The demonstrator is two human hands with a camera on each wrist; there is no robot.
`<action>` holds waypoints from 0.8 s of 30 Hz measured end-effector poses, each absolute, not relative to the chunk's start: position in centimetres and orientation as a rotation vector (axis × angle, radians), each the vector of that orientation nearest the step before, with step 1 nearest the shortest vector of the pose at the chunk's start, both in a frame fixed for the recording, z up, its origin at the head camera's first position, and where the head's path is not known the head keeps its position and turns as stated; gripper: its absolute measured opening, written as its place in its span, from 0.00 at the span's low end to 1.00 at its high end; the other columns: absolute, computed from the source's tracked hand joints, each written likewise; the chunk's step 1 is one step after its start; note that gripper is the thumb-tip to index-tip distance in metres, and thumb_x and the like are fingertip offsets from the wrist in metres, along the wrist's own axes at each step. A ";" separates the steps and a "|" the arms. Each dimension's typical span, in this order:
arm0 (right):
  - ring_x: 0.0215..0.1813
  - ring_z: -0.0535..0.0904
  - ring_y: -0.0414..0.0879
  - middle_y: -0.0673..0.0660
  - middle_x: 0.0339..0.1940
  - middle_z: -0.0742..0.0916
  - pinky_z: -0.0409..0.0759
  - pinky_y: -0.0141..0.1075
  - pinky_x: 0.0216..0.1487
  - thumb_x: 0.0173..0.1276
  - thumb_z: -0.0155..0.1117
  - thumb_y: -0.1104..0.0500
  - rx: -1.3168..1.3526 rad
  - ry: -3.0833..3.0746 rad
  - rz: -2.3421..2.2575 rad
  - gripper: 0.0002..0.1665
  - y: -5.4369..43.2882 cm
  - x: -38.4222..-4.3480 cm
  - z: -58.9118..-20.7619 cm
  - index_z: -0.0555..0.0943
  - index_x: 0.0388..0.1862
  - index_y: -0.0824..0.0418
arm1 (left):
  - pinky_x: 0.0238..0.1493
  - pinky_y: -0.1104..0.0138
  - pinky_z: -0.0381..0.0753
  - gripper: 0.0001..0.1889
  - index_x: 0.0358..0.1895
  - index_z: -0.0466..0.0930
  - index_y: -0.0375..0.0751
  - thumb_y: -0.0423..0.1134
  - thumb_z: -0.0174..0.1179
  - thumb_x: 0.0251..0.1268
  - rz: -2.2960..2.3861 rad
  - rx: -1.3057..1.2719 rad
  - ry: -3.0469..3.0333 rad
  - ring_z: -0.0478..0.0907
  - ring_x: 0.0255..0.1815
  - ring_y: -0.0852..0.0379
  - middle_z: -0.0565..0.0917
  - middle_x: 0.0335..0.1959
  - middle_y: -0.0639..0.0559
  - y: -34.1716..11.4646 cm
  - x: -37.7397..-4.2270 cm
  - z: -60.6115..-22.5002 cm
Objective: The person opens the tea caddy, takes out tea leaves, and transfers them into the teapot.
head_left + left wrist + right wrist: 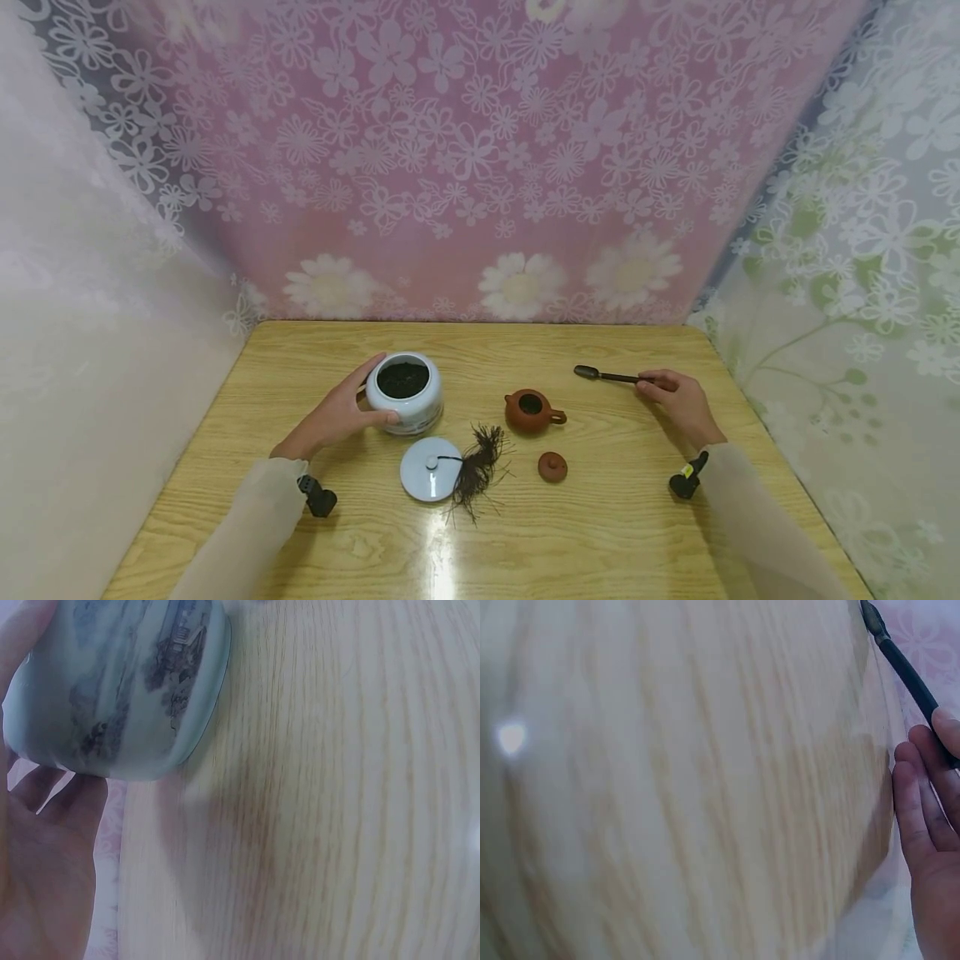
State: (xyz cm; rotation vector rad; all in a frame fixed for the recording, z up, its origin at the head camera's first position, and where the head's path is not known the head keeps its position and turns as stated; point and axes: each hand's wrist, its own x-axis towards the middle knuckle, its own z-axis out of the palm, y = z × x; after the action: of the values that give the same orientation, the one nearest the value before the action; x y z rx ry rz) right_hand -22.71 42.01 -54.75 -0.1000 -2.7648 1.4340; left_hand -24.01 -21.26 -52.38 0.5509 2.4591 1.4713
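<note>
My left hand (341,414) grips a white porcelain jar (420,410), thumb on its near side and fingers behind. Dark loose tea leaves (403,380) show through the jar's open mouth. In the left wrist view the jar's wall (112,690) bears a dark painted landscape. At the right, my right hand (684,404) pinches the handle end of a slim dark tea scoop (615,377), whose bowl points left. Between the hands stands a small reddish-brown clay teapot (528,423) without its lid, dark inside, its handle to the right.
The white jar lid (420,482) lies in front of the jar, with a dark brown tassel (477,475) tied to its knob. The teapot's round clay lid (552,467) rests in front of the teapot. Flowered cloth (480,167) hangs behind the wooden table (525,542).
</note>
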 end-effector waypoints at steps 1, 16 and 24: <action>0.52 0.86 0.32 0.62 0.61 0.91 0.87 0.32 0.58 0.83 0.66 0.41 -0.099 -2.786 1.383 0.31 42.0 -22.7 -54.7 0.83 0.73 0.59 | 0.85 0.31 0.57 0.62 0.92 0.44 0.59 0.54 0.80 0.65 1.468 0.550 2.462 0.51 0.91 0.33 0.49 0.92 0.45 -21.3 -24.0 -52.4; 0.55 0.86 0.61 0.66 0.58 0.88 0.88 0.57 0.54 0.82 0.69 0.49 0.031 -2.940 1.018 0.19 41.3 -22.9 -54.4 0.90 0.61 0.60 | 0.85 0.32 0.59 0.63 0.92 0.43 0.58 0.57 0.80 0.64 1.460 0.555 2.488 0.52 0.91 0.35 0.48 0.93 0.48 -21.6 -24.1 -52.5; 0.56 0.85 0.62 0.68 0.61 0.85 0.88 0.58 0.54 0.83 0.68 0.48 0.051 -2.925 1.016 0.23 41.1 -22.5 -54.2 0.87 0.66 0.63 | 0.86 0.37 0.60 0.53 0.92 0.46 0.60 0.58 0.72 0.74 1.416 0.571 2.571 0.55 0.90 0.38 0.55 0.91 0.48 -21.4 -24.7 -50.6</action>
State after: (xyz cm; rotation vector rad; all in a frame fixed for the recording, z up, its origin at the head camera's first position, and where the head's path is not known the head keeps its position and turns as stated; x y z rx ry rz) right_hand -22.46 41.12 -54.20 0.0514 -2.9246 1.0156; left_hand -24.65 -21.44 -50.57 0.5706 2.5708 1.4164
